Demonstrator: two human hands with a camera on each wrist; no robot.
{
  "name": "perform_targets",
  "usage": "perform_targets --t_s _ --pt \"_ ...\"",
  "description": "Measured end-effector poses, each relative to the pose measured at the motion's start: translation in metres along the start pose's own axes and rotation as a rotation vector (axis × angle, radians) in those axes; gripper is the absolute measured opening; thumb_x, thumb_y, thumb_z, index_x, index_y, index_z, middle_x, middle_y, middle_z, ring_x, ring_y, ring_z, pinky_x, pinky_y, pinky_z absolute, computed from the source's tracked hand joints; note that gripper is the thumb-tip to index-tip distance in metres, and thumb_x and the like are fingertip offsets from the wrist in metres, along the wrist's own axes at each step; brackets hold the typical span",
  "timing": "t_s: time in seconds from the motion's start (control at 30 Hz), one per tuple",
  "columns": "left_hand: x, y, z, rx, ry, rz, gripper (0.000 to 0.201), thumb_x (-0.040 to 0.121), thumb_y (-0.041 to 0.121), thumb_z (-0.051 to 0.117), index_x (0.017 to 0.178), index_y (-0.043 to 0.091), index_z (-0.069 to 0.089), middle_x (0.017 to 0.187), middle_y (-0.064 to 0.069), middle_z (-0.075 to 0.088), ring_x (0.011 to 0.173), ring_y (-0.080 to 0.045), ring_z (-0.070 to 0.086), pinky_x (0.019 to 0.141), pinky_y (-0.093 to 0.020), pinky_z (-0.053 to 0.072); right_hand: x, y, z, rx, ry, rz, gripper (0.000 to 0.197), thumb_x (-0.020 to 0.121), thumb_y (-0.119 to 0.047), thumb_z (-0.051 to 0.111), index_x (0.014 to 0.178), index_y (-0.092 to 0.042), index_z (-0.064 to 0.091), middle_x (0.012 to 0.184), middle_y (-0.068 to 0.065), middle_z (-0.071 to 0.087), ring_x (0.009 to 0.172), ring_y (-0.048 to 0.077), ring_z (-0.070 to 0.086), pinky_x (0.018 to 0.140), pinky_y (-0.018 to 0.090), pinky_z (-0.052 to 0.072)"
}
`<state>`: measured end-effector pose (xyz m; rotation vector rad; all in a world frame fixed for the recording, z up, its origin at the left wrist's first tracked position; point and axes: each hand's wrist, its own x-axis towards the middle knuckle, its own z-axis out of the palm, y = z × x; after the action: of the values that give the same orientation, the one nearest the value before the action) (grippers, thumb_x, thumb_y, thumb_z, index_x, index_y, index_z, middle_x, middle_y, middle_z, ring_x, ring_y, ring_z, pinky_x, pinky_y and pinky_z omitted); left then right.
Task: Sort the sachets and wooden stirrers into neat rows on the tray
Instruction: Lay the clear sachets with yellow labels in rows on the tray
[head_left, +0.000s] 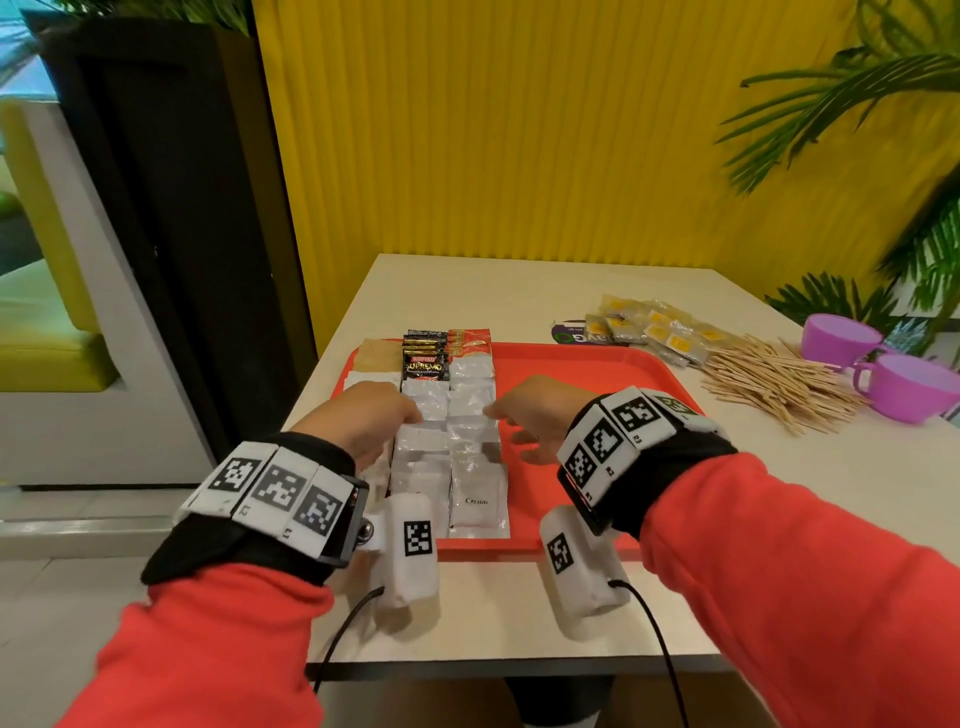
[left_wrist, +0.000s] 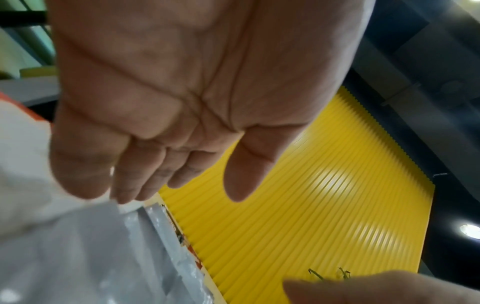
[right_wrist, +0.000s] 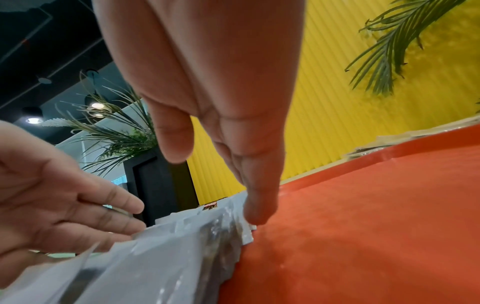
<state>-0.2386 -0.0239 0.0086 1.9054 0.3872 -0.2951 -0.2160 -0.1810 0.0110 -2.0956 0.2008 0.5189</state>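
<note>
A red tray (head_left: 582, 364) lies on the pale table, its left part filled with rows of white cream sachets (head_left: 447, 436), with black Kopiko sachets (head_left: 425, 358) and red ones at the far end. My left hand (head_left: 363, 415) rests with straight fingers (left_wrist: 124, 189) on the left side of the white rows (left_wrist: 78, 257). Straight fingers (right_wrist: 257, 207) of my right hand (head_left: 530, 415) touch the right edge of the sachet rows (right_wrist: 182, 257). Neither hand holds anything. Loose yellow-labelled sachets (head_left: 660, 327) and a heap of wooden stirrers (head_left: 774, 384) lie on the table right of the tray.
Two purple cups (head_left: 883, 369) stand at the table's right edge beside the stirrers. A yellow ribbed wall (head_left: 519, 130) backs the table, with palm leaves (head_left: 883, 104) at the right. The tray's right half (right_wrist: 376, 216) is bare red.
</note>
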Motion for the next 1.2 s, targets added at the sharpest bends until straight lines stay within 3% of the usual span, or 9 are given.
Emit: perform_targets --t_s 0.13,0.23,0.37,0.53,0.63,0.77,0.93,1.07,1.2 --pt "0.009 0.003 0.0 -0.246 -0.113 -0.055 0.045 0.095 0.018 0.05 0.139 0.009 0.04 0.146 -0.011 0.04 0.13 -0.025 0.043 0.093 -0.035 0.046 0.012 0.0 0.004 0.357 -0.071 0.05 0.051 0.095 -0.041 0.045 0.131 -0.005 0.042 0.105 0.012 0.055 0.087 0.023 0.057 0.081 0.032 0.047" --pt "0.009 0.004 0.002 -0.291 -0.169 -0.051 0.037 0.098 0.022 0.047 0.132 0.009 0.045 0.128 -0.011 0.057 0.098 -0.021 0.06 0.069 -0.031 0.049 0.018 0.002 0.004 0.416 -0.133 0.113 0.05 0.094 -0.054 0.037 0.114 -0.009 0.048 0.077 0.007 0.05 0.058 0.016 0.041 0.062 0.026 0.04" --pt "0.002 0.006 0.002 -0.256 -0.157 -0.048 0.031 0.098 0.025 0.045 0.128 0.016 0.046 0.083 -0.001 0.068 0.063 -0.014 0.062 0.051 -0.023 0.051 0.026 0.002 -0.004 0.443 -0.168 0.122 0.07 0.096 -0.052 0.034 0.142 -0.001 0.03 0.138 0.017 0.048 0.081 0.02 0.052 0.093 0.037 0.04" --pt "0.001 0.016 0.002 -0.281 -0.148 -0.05 0.045 0.098 0.022 0.046 0.139 0.009 0.035 0.123 -0.007 0.055 0.104 -0.021 0.056 0.074 -0.025 0.043 0.029 -0.004 -0.005 0.44 -0.101 0.09 0.066 0.095 -0.047 0.043 0.143 -0.005 0.027 0.124 0.012 0.053 0.103 0.023 0.059 0.101 0.041 0.04" --pt "0.006 0.017 0.001 -0.277 -0.176 -0.061 0.036 0.098 0.022 0.045 0.131 0.006 0.043 0.106 -0.006 0.068 0.097 -0.019 0.058 0.073 -0.027 0.044 0.036 -0.008 -0.003 0.431 -0.075 0.038 0.067 0.094 -0.046 0.045 0.146 -0.009 0.024 0.145 0.011 0.037 0.104 0.019 0.053 0.096 0.037 0.041" --pt "0.016 0.015 -0.001 -0.271 -0.197 -0.074 0.019 0.098 0.026 0.044 0.097 0.015 0.06 0.062 -0.002 0.072 0.077 -0.019 0.063 0.063 -0.032 0.05 0.048 -0.008 0.001 0.431 -0.062 0.044 0.069 0.093 -0.048 0.045 0.145 -0.007 0.025 0.097 0.001 0.048 0.07 0.008 0.039 0.086 0.032 0.037" --pt "0.015 0.021 -0.001 -0.247 -0.197 -0.068 0.021 0.099 0.024 0.044 0.082 0.015 0.054 0.056 0.001 0.069 0.068 -0.013 0.061 0.053 -0.026 0.053 0.056 -0.012 -0.004 0.404 -0.037 0.034 0.066 0.095 -0.044 0.043 0.144 -0.004 0.026 0.112 0.006 0.048 0.08 0.014 0.045 0.094 0.036 0.036" --pt "0.013 0.027 -0.003 -0.272 -0.193 -0.068 0.021 0.098 0.027 0.045 0.115 0.016 0.052 0.09 -0.006 0.06 0.078 -0.016 0.057 0.059 -0.029 0.047 0.059 -0.015 -0.008 0.409 -0.05 0.014 0.067 0.095 -0.043 0.043 0.146 -0.004 0.022 0.148 0.014 0.032 0.094 0.017 0.042 0.106 0.04 0.032" --pt "0.014 0.03 -0.002 -0.25 -0.179 -0.079 0.039 0.099 0.028 0.044 0.133 0.011 0.038 0.076 0.0 0.052 0.062 -0.012 0.05 0.058 -0.032 0.043 0.064 -0.016 -0.004 0.403 -0.04 0.041 0.067 0.091 -0.05 0.047 0.141 -0.009 0.033 0.116 0.003 0.048 0.087 0.018 0.048 0.083 0.035 0.042"
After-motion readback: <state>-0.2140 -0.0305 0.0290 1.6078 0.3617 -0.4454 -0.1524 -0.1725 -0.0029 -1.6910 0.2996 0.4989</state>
